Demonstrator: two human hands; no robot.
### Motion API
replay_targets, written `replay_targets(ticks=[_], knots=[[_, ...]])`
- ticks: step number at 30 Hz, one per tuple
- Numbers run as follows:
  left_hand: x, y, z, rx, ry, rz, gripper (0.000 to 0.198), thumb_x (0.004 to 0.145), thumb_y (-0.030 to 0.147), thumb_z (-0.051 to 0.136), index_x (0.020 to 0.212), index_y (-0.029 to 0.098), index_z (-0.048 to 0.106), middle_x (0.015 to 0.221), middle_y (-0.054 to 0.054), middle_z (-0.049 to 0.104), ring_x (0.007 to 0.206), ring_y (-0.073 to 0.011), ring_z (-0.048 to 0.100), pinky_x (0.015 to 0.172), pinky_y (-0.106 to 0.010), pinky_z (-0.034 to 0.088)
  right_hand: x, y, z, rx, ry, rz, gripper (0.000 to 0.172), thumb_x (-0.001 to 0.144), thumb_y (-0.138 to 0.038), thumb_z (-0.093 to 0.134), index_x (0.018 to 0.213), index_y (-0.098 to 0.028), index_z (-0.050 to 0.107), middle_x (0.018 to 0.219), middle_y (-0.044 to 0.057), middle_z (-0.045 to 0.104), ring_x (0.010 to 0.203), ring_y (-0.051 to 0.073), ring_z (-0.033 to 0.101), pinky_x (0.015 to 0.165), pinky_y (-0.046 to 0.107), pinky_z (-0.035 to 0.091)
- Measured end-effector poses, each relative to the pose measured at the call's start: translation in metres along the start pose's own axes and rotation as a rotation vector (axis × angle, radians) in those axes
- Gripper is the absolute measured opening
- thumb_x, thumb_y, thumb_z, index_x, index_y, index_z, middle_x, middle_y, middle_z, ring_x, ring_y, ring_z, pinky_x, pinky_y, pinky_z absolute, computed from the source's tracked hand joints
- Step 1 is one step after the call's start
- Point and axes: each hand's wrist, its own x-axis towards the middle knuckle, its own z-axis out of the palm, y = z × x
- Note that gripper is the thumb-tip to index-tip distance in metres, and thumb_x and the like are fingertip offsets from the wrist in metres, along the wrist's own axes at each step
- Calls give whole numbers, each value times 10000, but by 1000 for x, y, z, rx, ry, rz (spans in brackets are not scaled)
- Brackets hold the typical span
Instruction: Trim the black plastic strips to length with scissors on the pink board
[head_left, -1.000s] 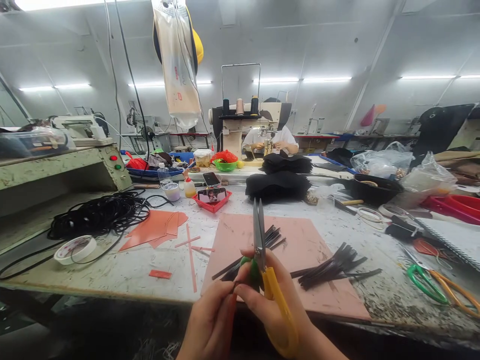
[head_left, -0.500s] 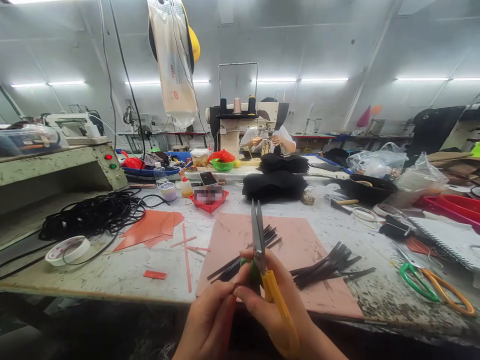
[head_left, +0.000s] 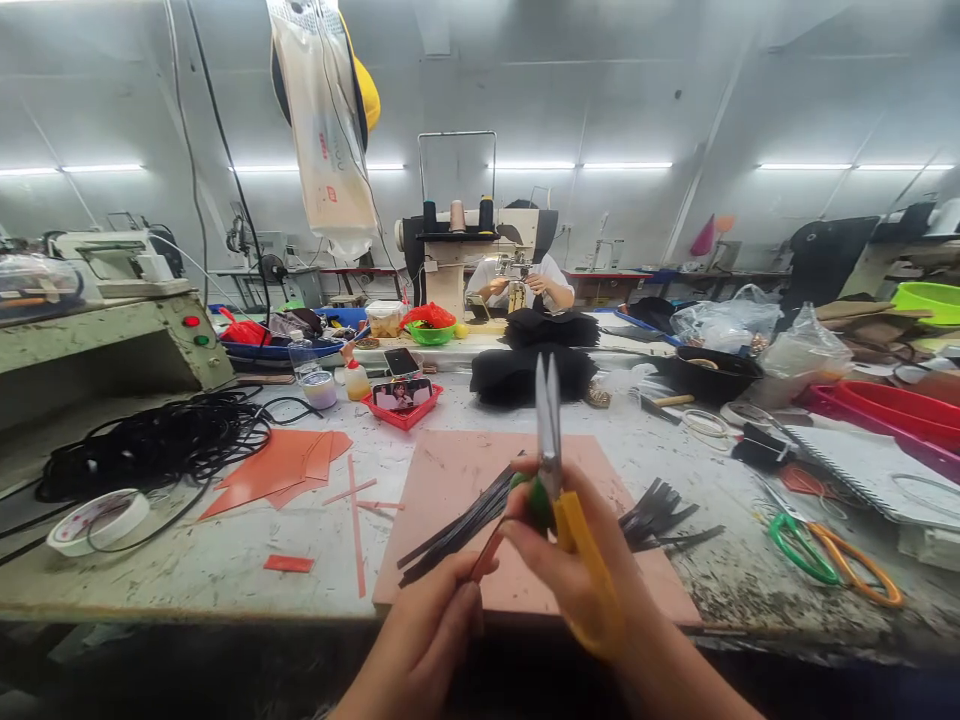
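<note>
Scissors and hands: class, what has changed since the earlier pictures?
The right hand, holding the scissors, moved rightward, away from the left hand, baring a thin reddish strip between them. The view swung right. Scissors stay gripped; black strips stay on the pink mat.

A sewing workshop: a sewing machine [head_left: 444, 285], thread spools [head_left: 457, 217] and, apparently, more machines [head_left: 276, 250] farther back.
</note>
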Motion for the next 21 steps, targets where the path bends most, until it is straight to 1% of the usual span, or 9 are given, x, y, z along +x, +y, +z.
replay_targets(ticks=[2, 4, 6, 9, 12, 15, 19, 21], knots=[[7, -2, 3, 1, -118, -55, 474, 798, 576, 454, 1038, 202, 619, 544, 36, 457, 447, -106, 379, 443, -219, 325, 15, -2, -21, -56, 64, -52, 336, 722, -164, 601, 1029, -239, 490, 702, -35, 560, 543, 102, 528, 464, 210, 449], [13, -2, 7, -3, -205, -91, 495, 801, 594, 437, 1049, 199, 602, 531, 50, 425, 427, -91, 331, 418, -210, 268, 30, -3, -44, -110, 133, -93, 345, 711, -185, 617, 1027, -239, 488, 680, -46, 548, 511, 95, 505, 428, 202, 419], [20, -2, 13, -20, -232, -122, 509, 782, 612, 449, 1039, 203, 610, 512, 58, 400, 421, -86, 303, 405, -204, 233, 42, -6, -69, -162, 215, -114, 353, 698, -195, 628, 1021, -242, 495, 670, -52, 542, 503, 94, 496, 419, 203, 406], [29, -1, 24, -96, -276, -214, 540, 702, 641, 534, 1006, 209, 642, 507, 64, 360, 431, -81, 274, 397, -193, 192, 53, -12, -102, -228, 351, -140, 355, 655, -195, 649, 982, -238, 520, 657, -52, 551, 516, 101, 504, 438, 214, 411], [40, -3, 33, -165, -344, -282, 531, 650, 625, 606, 990, 221, 667, 520, 60, 348, 461, -85, 272, 416, -190, 197, 56, -17, -132, -270, 462, -155, 360, 608, -184, 674, 937, -223, 535, 636, -52, 556, 537, 107, 516, 468, 222, 414], [53, -5, 40, -182, -382, -304, 498, 628, 581, 655, 977, 226, 681, 546, 54, 376, 500, -90, 290, 454, -189, 226, 55, -20, -160, -305, 559, -171, 362, 593, -171, 687, 922, -218, 544, 632, -55, 560, 532, 100, 512, 485, 225, 412], [74, -1, 51, -96, -449, -319, 338, 715, 430, 612, 948, 191, 669, 575, 54, 409, 509, -81, 304, 469, -193, 211, 49, -20, -192, -341, 652, -174, 386, 589, -174, 686, 948, -224, 554, 631, -63, 563, 529, 93, 504, 501, 228, 408], [86, 2, 59, -63, -495, -324, 293, 728, 373, 581, 923, 166, 653, 577, 54, 435, 490, -74, 323, 469, -198, 215, 47, -20, -204, -355, 687, -162, 396, 578, -177, 689, 949, -222, 558, 633, -62, 563, 542, 96, 511, 515, 233, 413]])
